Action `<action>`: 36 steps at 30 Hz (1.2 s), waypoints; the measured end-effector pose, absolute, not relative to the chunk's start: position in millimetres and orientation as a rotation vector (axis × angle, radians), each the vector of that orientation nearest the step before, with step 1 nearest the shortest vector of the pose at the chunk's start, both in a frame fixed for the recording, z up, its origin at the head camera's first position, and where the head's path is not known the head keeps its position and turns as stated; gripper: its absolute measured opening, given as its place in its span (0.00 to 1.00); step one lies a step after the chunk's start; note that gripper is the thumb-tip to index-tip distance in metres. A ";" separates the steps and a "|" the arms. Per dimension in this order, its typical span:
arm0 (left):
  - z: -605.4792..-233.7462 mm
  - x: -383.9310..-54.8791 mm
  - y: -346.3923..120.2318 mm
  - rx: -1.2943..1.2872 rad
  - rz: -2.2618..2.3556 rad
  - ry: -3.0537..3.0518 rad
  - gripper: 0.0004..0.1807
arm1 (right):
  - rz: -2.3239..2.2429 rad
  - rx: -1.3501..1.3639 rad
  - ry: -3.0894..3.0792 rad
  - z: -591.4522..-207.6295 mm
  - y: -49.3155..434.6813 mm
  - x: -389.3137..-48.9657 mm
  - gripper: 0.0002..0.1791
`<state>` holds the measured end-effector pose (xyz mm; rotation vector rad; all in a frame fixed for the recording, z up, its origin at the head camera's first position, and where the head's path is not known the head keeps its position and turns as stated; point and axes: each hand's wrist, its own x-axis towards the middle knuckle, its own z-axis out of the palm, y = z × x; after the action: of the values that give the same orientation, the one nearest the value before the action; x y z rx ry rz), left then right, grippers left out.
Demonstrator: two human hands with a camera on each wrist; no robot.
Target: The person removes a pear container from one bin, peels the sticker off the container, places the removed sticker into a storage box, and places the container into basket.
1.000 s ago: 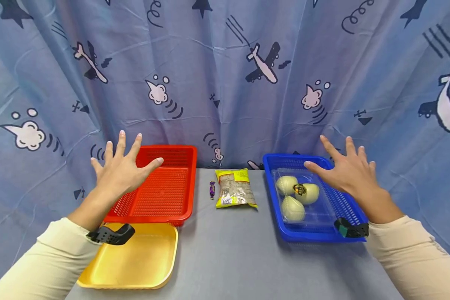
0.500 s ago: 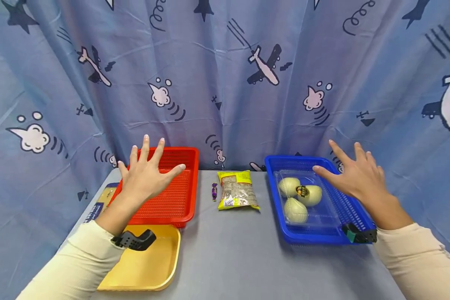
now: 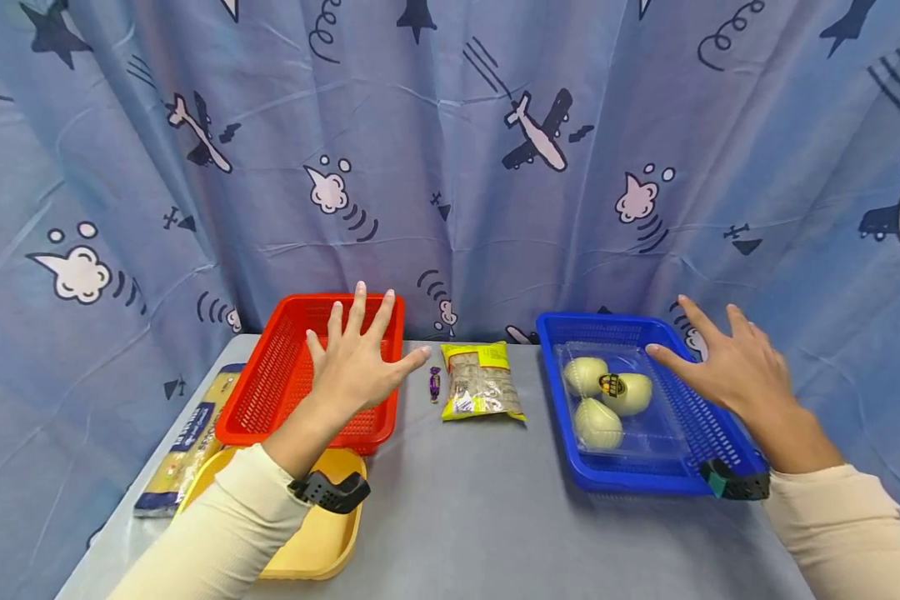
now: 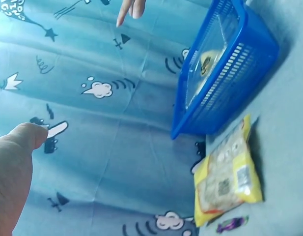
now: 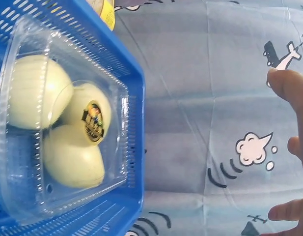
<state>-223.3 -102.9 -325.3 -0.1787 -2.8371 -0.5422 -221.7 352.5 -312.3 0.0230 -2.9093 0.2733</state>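
Left hand (image 3: 356,367) moved right over upright-lying snack bag (image 3: 482,381).

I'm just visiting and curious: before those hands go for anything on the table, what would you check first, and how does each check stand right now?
1. Left hand free: ok, fingers spread above the red basket, holding nothing.
2. Right hand free: ok, open over the blue basket.
3. Red basket has room: ok, nothing visible inside.
4. Yellow snack packet and purple candy reachable: ok, lying uncovered between the baskets.
5. Clear clamshell of pale round items closed: cannot tell.
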 end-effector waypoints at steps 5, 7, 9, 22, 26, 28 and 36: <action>-335.5 -225.3 -89.0 -0.204 -0.555 -2.828 0.50 | 0.295 0.018 -2.906 -322.9 359.2 -224.0 0.51; -338.7 -225.9 -82.6 -0.213 -0.558 -2.826 0.50 | 0.312 0.013 -2.908 -327.5 362.2 -224.2 0.51; -341.3 -226.3 -75.8 -0.230 -0.573 -2.821 0.50 | 0.322 0.007 -2.912 -331.8 365.5 -223.8 0.51; -363.3 -227.7 -35.2 -0.323 -0.649 -2.803 0.50 | 0.368 -0.011 -2.950 -348.7 380.2 -225.5 0.52; -373.0 -228.6 -20.9 -0.347 -0.675 -2.806 0.49 | 0.364 -0.012 -2.967 -354.7 385.9 -225.5 0.52; -378.1 -227.6 -13.9 -0.352 -0.691 -2.812 0.49 | 0.365 -0.005 -2.978 -358.4 387.7 -226.2 0.52; -396.4 -223.1 15.0 -0.423 -0.776 -2.813 0.50 | 0.408 0.004 -2.983 -369.8 388.2 -227.2 0.52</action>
<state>-223.1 15.0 -396.4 -0.4235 -2.8130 -0.7757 -227.2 388.2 -369.8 0.0044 -2.9830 0.4077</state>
